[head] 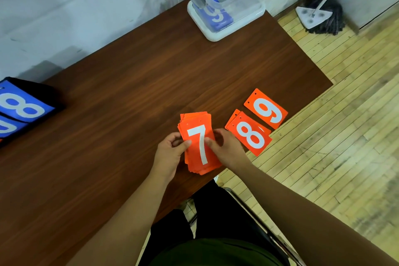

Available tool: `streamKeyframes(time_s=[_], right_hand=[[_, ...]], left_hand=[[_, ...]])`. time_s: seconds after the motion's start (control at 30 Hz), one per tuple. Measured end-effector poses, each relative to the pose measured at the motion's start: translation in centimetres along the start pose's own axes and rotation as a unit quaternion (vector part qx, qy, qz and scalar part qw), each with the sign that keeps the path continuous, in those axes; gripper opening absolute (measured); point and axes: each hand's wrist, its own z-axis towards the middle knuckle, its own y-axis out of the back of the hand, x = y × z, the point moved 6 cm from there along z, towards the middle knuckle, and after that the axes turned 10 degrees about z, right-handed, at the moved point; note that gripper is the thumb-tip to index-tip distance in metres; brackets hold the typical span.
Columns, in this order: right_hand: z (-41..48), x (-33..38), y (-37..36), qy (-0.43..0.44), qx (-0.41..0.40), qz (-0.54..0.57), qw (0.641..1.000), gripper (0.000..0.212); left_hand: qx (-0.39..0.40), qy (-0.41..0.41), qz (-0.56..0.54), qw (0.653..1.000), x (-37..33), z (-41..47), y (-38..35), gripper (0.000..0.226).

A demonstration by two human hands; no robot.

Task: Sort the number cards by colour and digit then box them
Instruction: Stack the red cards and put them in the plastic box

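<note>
You hold the stack (194, 157) of orange cards in both hands, low over the table (129, 82). A 7 is on top. Your left hand (170, 153) grips its left side and your right hand (226, 149) grips its right side, thumbs on the top card. Just to the right lie the orange 8 (250, 136) and orange 9 (266, 110). The box (216, 36) at the far end has a blue 9 (218, 15) inside.
</note>
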Motion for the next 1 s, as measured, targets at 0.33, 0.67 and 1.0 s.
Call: streamKeyframes(time_s=[0.33, 0.67, 1.0], right_hand=[[4.0, -4.6, 8.6, -0.023, -0.161, -0.311, 0.936, 0.079], [5.7, -2.3, 8.0, -0.04, -0.122, -0.068, 0.989, 0.039], [5.5, 2.0, 5.9, -0.019, -0.05, 0.062, 0.997, 0.04]], left_hand=[[-0.018, 0.034, -0.027, 0.999, -0.5, 1.8, -0.4, 0.04], [-0.114, 0.057, 0.003, 0.992, -0.4, 2.6, 0.3, 0.024], [-0.042, 0.041, -0.063, 0.996, -2.2, 3.1, -3.5, 0.038]])
